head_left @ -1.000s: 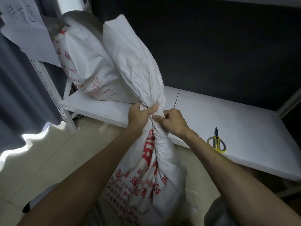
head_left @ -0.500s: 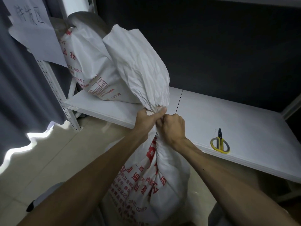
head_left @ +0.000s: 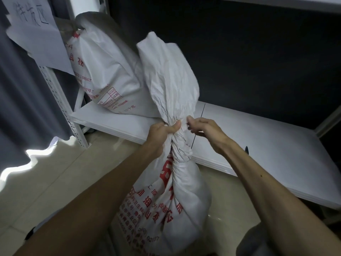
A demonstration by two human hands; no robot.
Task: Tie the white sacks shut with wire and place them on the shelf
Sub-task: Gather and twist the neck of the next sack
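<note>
My left hand (head_left: 163, 131) clenches the red-printed white woven sack (head_left: 177, 191); right hand (head_left: 203, 127) just came off beside that grip, can't tell if it pinches anything, so tie unfinished.

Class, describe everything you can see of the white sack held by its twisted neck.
The white sack looks like woven plastic printed with red characters. It stands upright before the shelf, body bulging, neck twisted, crumpled top flaring above. The left hand grips the neck; the right hand hovers beside it, contact unclear.
</note>
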